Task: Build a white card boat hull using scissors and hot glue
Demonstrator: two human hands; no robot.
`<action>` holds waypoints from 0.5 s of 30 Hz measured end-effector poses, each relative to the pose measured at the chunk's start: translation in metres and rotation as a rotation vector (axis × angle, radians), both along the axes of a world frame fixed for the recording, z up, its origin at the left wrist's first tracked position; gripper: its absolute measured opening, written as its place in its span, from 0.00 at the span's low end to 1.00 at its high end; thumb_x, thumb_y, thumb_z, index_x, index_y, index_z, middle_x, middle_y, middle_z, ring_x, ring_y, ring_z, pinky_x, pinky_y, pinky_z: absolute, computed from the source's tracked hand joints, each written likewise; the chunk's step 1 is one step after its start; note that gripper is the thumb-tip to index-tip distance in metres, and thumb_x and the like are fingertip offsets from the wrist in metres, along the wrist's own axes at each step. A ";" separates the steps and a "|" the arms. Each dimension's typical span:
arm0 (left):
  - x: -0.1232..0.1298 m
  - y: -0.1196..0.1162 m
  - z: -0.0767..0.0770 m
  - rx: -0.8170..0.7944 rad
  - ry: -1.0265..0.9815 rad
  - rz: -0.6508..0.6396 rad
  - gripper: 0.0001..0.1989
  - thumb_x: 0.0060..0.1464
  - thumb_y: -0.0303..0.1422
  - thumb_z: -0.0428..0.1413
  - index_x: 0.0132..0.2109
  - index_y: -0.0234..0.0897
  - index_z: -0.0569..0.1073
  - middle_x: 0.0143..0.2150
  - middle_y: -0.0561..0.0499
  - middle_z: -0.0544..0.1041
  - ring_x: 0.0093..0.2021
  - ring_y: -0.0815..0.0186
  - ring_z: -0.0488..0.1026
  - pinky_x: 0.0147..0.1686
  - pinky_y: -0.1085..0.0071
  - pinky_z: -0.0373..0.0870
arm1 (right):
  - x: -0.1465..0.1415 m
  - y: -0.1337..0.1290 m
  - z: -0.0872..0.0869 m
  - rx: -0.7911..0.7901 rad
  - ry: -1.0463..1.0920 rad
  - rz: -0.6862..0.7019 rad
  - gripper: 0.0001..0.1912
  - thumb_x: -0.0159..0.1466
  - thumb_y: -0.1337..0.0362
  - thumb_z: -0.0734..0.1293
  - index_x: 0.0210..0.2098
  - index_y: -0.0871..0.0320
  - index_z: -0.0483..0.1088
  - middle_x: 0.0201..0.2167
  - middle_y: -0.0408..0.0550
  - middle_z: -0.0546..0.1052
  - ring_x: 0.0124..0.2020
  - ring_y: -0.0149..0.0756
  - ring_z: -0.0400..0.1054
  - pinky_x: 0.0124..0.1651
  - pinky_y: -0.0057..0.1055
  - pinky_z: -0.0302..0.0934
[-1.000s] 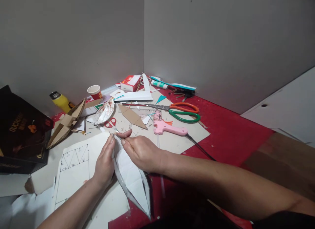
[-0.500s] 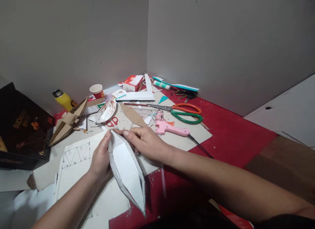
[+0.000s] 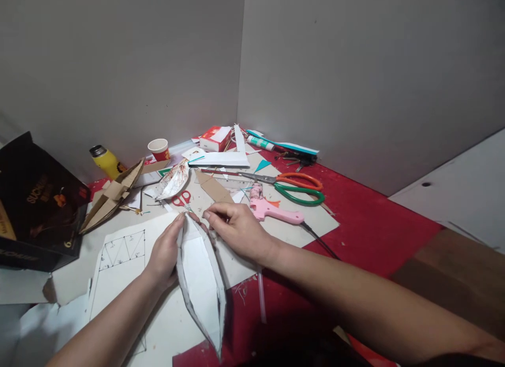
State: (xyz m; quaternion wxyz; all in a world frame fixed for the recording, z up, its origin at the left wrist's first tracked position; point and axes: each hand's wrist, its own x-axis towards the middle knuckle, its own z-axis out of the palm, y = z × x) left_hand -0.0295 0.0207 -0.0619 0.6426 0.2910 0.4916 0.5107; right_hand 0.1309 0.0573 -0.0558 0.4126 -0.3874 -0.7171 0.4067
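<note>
So my left hand [image 3: 163, 251] is nearer, wrapped around the far end of the white boat-shaped piece [image 3: 201, 277], which runs lengthwise back toward me, while my right hand [image 3: 239, 233] curls just right of its tip, can't tell if it's pinching anything.

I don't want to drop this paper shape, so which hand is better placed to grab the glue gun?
Right, I'd say. The right hand is nearer the glue gun, while the left hand is holding the paper shape.
</note>
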 end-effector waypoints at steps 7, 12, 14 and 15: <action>0.002 -0.001 -0.003 -0.060 -0.023 -0.018 0.19 0.55 0.45 0.56 0.45 0.34 0.77 0.31 0.48 0.82 0.30 0.60 0.79 0.31 0.69 0.73 | -0.001 0.004 0.000 -0.025 0.077 -0.048 0.08 0.61 0.69 0.64 0.29 0.62 0.75 0.22 0.41 0.73 0.26 0.29 0.65 0.31 0.25 0.57; 0.003 0.000 -0.002 -0.043 -0.054 -0.039 0.17 0.55 0.42 0.56 0.44 0.35 0.77 0.32 0.48 0.82 0.31 0.59 0.79 0.30 0.68 0.74 | 0.004 0.001 0.024 -0.220 0.291 -0.035 0.04 0.58 0.66 0.67 0.29 0.60 0.73 0.21 0.39 0.71 0.20 0.26 0.62 0.24 0.24 0.57; 0.002 0.001 0.000 -0.022 -0.054 -0.016 0.15 0.54 0.41 0.57 0.42 0.35 0.78 0.31 0.48 0.81 0.31 0.59 0.79 0.30 0.67 0.75 | 0.014 -0.002 0.044 -0.269 0.312 0.000 0.04 0.57 0.65 0.68 0.29 0.60 0.71 0.20 0.38 0.70 0.18 0.25 0.61 0.21 0.23 0.56; 0.002 0.001 0.001 -0.006 -0.048 0.011 0.14 0.53 0.40 0.57 0.41 0.34 0.78 0.30 0.48 0.81 0.31 0.58 0.79 0.30 0.67 0.75 | 0.020 -0.003 0.054 -0.271 0.305 0.016 0.04 0.57 0.65 0.69 0.28 0.59 0.71 0.20 0.38 0.70 0.18 0.24 0.60 0.20 0.23 0.56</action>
